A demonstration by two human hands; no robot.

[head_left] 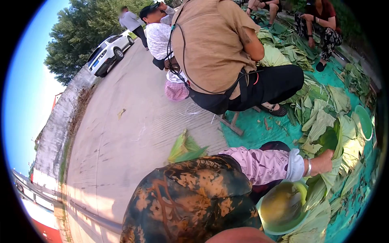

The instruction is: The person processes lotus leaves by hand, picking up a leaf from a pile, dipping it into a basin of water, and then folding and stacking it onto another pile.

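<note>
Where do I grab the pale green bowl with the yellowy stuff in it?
Probably the bowl's rim, coming from the bottom of the picture, fingers outside and thumb over the edge. The rim there is bare, while leaves crowd the right side.

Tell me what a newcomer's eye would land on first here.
Probably the person in the tan top, back turned, squatting at upper centre. Next come the big green leaves heaped down the right side over a bright green sheet, where a hand with a silver bangle reaches in beside a pale green basin. A white car stands out at upper left.
</note>
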